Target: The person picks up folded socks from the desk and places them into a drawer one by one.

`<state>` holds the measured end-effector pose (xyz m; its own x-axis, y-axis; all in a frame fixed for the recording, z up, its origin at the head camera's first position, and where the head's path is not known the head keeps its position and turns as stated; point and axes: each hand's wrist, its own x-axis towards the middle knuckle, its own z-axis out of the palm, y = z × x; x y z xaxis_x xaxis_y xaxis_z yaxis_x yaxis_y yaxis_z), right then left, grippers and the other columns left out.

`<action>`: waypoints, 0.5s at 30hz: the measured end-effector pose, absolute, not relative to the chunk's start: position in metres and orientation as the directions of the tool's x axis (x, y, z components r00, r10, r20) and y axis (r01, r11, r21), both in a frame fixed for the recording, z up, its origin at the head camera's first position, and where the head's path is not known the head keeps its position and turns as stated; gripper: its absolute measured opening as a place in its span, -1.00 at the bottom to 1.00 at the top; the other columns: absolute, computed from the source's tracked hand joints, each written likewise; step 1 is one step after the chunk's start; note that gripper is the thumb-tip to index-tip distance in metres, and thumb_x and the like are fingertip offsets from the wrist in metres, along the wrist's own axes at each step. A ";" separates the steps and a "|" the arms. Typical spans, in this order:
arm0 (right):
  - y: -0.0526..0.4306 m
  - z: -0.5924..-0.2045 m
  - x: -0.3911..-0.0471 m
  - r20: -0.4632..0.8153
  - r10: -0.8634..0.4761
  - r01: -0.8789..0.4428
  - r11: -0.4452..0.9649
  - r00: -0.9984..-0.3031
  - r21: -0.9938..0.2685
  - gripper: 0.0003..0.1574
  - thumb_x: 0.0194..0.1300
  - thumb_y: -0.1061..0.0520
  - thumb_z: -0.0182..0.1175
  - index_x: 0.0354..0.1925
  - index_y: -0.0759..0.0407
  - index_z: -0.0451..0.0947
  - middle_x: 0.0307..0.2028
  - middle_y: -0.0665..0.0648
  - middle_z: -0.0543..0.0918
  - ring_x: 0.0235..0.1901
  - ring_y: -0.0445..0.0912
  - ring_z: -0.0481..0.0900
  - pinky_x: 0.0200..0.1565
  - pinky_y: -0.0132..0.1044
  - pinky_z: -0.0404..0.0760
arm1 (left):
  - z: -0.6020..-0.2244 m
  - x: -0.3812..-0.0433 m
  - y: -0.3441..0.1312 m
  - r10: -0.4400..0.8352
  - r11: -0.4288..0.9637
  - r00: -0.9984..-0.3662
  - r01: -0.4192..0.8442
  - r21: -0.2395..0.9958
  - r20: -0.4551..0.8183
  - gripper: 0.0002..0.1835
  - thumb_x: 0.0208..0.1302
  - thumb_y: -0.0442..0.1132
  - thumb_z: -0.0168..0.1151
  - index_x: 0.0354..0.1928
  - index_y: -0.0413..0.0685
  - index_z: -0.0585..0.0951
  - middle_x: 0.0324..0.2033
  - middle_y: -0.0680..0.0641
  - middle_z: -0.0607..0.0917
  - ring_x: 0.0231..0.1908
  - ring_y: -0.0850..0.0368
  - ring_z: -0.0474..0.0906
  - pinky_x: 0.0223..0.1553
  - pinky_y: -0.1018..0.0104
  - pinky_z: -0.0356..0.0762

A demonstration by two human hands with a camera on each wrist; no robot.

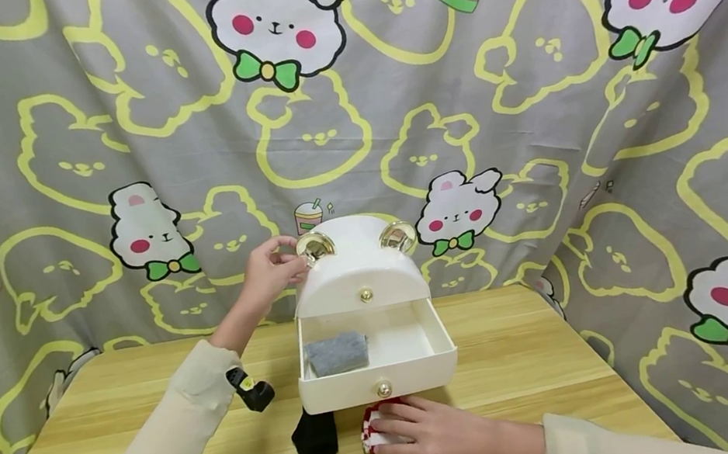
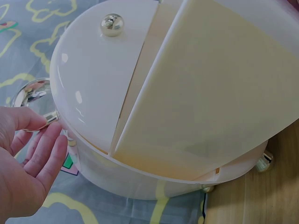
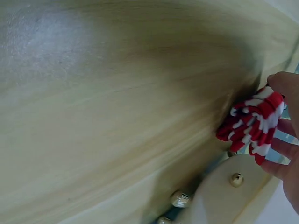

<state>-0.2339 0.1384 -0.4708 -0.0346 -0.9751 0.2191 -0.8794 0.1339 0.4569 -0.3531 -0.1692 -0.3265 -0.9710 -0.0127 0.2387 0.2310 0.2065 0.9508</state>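
Observation:
A white box with a rounded top [image 1: 367, 250] has gold ears and round knobs, and its open drawer [image 1: 421, 371] juts forward. Inside the drawer lies a folded grey sock [image 1: 338, 353]. My left hand [image 1: 270, 274] pinches the base of the left gold ear [image 2: 35, 95] between thumb and fingers. Below the drawer front, my right hand [image 1: 437, 434] grips a folded red-and-white striped sock [image 3: 256, 122] at the table. A black sock [image 1: 314, 437] sits on the table left of it, partly beneath the drawer.
The box stands on the wooden table [image 1: 535, 382] near its back edge. Behind hangs a grey curtain [image 1: 531, 116] with cartoon animals. A black wrist device [image 1: 250, 391] is on the left sleeve. Small gold feet [image 3: 180, 199] support the box.

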 end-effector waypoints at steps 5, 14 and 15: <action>0.137 -0.476 -0.237 0.208 -0.975 -0.878 0.167 -0.080 0.448 -0.33 0.32 -0.15 0.35 0.34 -0.12 0.47 0.37 0.09 0.51 0.37 0.03 0.47 0.34 -0.08 0.50 | -0.325 -0.353 -0.170 -0.011 0.201 -0.971 0.232 0.952 0.239 -0.69 0.34 -0.38 0.28 0.08 -0.24 0.53 -0.47 0.09 0.66 -0.41 0.27 0.73 -0.22 0.20 0.79; 0.136 -0.481 -0.241 0.188 -0.978 -0.897 0.161 -0.090 0.412 -0.37 0.41 0.02 0.23 0.40 -0.07 0.41 0.35 0.15 0.53 0.29 0.06 0.56 0.26 -0.17 0.60 | -0.325 -0.353 -0.170 -0.016 0.201 -0.974 0.217 0.955 0.225 -0.69 0.34 -0.38 0.29 0.09 -0.23 0.54 -0.47 0.09 0.65 -0.41 0.25 0.73 -0.16 0.11 0.79; 0.136 -0.481 -0.240 0.184 -0.980 -0.900 0.147 -0.077 0.411 -0.40 0.45 0.05 0.19 0.41 -0.05 0.40 0.35 0.17 0.53 0.28 0.07 0.57 0.25 -0.18 0.61 | -0.325 -0.353 -0.169 -0.016 0.201 -0.975 0.215 0.956 0.223 -0.69 0.34 -0.38 0.29 0.09 -0.23 0.54 -0.46 0.09 0.65 -0.40 0.25 0.74 -0.14 0.09 0.79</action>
